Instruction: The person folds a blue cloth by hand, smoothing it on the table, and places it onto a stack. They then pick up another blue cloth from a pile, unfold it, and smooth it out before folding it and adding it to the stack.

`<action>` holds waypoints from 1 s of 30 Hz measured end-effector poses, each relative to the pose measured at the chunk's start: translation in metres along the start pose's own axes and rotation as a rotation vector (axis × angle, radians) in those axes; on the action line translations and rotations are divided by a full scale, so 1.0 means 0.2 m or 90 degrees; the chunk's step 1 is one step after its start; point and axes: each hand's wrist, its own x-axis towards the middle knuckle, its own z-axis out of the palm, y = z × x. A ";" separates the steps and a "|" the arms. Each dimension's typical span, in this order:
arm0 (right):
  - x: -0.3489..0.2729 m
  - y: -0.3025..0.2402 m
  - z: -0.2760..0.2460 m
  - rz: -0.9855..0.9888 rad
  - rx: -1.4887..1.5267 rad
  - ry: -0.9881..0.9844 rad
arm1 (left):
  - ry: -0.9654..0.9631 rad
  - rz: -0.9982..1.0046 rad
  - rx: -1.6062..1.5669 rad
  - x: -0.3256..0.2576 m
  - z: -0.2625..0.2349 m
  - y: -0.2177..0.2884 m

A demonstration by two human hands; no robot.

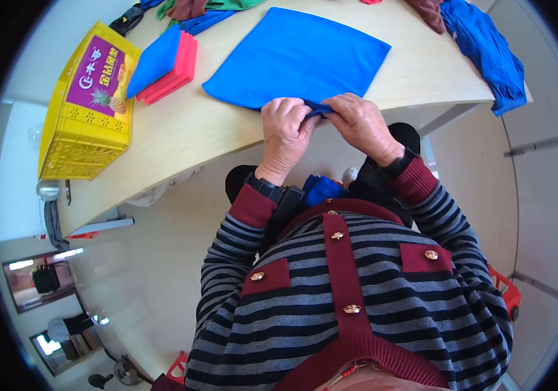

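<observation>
A blue cloth (302,55) is spread flat on the table, its near edge bunched at the table's front edge. My left hand (282,130) is closed on that bunched edge, with the fingers curled. Close beside it on the right, my right hand (360,124) pinches the same edge. A short twist of darker blue fabric shows between the two hands. What lies under the fingers is hidden. More blue fabric (323,189) is seen below my hands, near my lap.
The pale wood table (181,124) bears a stack of blue and red folded cloths (168,68) and a yellow basket (90,140) with a purple panel at the left. Crumpled garments lie along the far edge; a blue one (484,55) hangs over the right corner. A red stool (505,293) stands at right.
</observation>
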 end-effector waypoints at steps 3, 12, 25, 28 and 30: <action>0.01 0.01 -0.05 0.018 -0.012 0.011 | -0.039 0.016 0.031 -0.02 -0.05 -0.06; -0.05 0.16 -0.23 0.183 0.149 0.092 | -0.093 -0.024 0.202 -0.08 -0.24 -0.50; -0.16 0.30 -0.34 0.260 0.183 0.104 | -0.046 -0.085 0.190 -0.07 -0.29 -0.57; -0.19 0.30 -0.34 0.261 0.181 0.106 | -0.066 -0.130 0.134 0.00 -0.28 -0.61; -0.19 0.29 -0.34 0.240 0.182 0.124 | -0.165 -0.197 0.046 0.08 -0.29 -0.67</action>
